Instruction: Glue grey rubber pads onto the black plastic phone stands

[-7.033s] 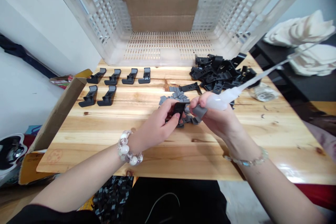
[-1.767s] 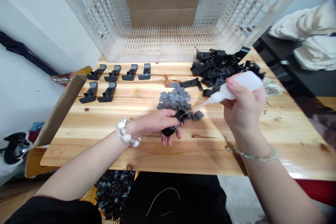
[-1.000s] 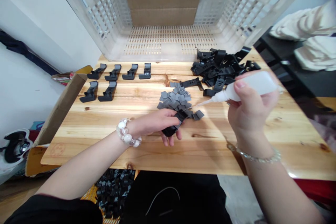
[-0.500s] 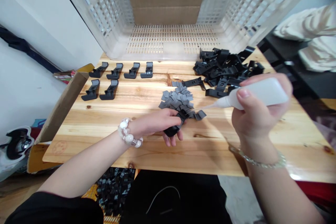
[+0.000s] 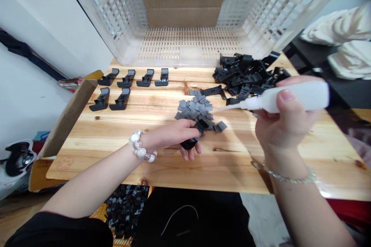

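My left hand (image 5: 181, 135) is closed round a black plastic bracket (image 5: 189, 143), low over the front of the table; part of the bracket is hidden by the fingers. Just beyond it lies a pile of small grey pads (image 5: 197, 106), with a few loose ones at its right side. My right hand (image 5: 279, 123) grips a white squeeze bottle (image 5: 301, 96) with a thin nozzle. The bottle lies nearly level in the air, its tip pointing left, above and to the right of the bracket and apart from it.
Several black brackets with grey pads (image 5: 124, 98) stand in rows at the left. A heap of black brackets (image 5: 249, 73) lies at the back right. Behind is a white plastic crate (image 5: 179, 60) with cardboard inside. A cardboard box (image 5: 69, 115) flanks the table's left edge.
My right hand has tipped the bottle level and raised its nozzle away from the bracket. My left hand stays almost still with the bracket.
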`<state>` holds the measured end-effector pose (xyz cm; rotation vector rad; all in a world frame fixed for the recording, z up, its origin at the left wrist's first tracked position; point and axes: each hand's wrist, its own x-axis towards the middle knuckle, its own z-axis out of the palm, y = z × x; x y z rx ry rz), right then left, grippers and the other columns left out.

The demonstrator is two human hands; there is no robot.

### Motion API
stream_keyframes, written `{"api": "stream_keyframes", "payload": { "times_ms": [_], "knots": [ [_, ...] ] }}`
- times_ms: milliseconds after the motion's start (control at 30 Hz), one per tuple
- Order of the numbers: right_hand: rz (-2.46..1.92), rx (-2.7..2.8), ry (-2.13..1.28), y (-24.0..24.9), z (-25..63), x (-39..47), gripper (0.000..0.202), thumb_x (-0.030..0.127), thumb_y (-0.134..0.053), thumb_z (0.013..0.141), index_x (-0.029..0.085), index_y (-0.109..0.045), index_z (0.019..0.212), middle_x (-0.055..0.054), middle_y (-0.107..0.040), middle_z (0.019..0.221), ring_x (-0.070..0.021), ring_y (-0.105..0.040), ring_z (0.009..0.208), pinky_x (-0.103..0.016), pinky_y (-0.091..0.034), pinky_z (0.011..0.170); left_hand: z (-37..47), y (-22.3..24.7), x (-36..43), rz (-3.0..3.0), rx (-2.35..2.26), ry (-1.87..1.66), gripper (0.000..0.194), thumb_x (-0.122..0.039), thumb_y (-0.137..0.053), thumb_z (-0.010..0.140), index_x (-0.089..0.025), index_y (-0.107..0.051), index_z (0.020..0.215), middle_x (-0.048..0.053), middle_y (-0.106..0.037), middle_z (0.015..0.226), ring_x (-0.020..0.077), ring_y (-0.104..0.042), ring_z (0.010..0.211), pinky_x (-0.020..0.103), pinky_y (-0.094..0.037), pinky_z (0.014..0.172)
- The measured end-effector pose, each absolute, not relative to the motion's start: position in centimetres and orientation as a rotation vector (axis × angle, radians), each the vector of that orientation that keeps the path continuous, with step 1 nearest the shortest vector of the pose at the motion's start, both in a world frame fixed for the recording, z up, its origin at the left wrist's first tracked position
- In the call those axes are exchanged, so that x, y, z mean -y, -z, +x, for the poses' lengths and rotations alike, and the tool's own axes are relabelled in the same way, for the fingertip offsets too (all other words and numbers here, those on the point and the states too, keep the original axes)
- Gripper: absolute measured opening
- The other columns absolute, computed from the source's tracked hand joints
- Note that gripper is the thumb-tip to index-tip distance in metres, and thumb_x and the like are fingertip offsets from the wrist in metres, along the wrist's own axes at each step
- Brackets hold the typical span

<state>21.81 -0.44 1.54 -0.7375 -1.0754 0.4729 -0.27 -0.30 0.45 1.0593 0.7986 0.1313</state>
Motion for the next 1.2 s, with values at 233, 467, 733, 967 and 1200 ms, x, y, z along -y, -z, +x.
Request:
{"api": "stream_keyframes", "payload": {
  "times_ms": [233, 467, 733, 967, 1200],
  "knots": [
    [-0.854, 1.046, -0.946, -1.9, 21.8, 0.5, 0.028, 0.025, -0.065, 0.075, 0.027, -0.043, 0.092, 0.001, -0.065, 0.076, -0.0164, -0.062, 0.059, -0.023, -0.027, 0.04, 0.0, -0.7, 0.0, 1.117, -0.779, -0.548, 0.015, -0.028, -0.054, 0.091, -0.014, -0.058, 0.097, 0.004, -0.066, 0.08, 0.015, -0.068, 0.075, 0.029, -0.059, 0.066],
    [-0.937, 1.039, -1.286, -1.0, 19.9, 0.7, 0.031, 0.014, -0.078, 0.061, 0.022, -0.056, 0.082, 0.004, -0.056, 0.071, -0.0095, -0.054, 0.06, -0.023, -0.043, 0.051, 0.2, 0.2, -0.3, 1.211, -0.803, -0.695, 0.029, -0.036, -0.061, 0.089, -0.014, -0.064, 0.108, 0.009, -0.067, 0.1, 0.0201, -0.064, 0.094, 0.031, -0.059, 0.073],
    [-1.124, 1.514, -1.156, 0.0, 19.2, 1.2, 0.024, 0.031, -0.075, 0.073, 0.022, -0.07, 0.095, 0.0, -0.065, 0.078, -0.0125, -0.058, 0.063, -0.029, -0.049, 0.062, 0.4, 0.2, -0.1, 1.137, -0.74, -0.679, 0.036, -0.037, -0.064, 0.087, -0.016, -0.061, 0.116, 0.007, -0.068, 0.097, 0.0175, -0.066, 0.088, 0.034, -0.059, 0.078],
    [-1.195, 1.67, -0.821, 0.0, 19.2, 0.9, 0.01, 0.026, -0.073, 0.073, 0.019, -0.066, 0.076, -0.003, -0.065, 0.078, -0.018, -0.06, 0.077, -0.034, -0.05, 0.073, 0.6, -0.2, 0.2, 1.13, -0.729, -0.616, 0.032, -0.038, -0.06, 0.089, -0.014, -0.061, 0.112, 0.009, -0.068, 0.102, 0.0158, -0.066, 0.086, 0.033, -0.058, 0.08],
    [-1.165, 1.513, -0.679, 0.6, 19.5, 0.9, 0.008, 0.025, -0.073, 0.075, 0.021, -0.066, 0.079, -0.003, -0.064, 0.089, -0.0195, -0.061, 0.086, -0.038, -0.05, 0.08, 0.8, -0.4, 0.6, 1.228, -0.767, -0.544, 0.022, -0.024, -0.051, 0.092, -0.015, -0.062, 0.109, 0.009, -0.067, 0.104, 0.0155, -0.066, 0.088, 0.031, -0.059, 0.077]
  ]
}}
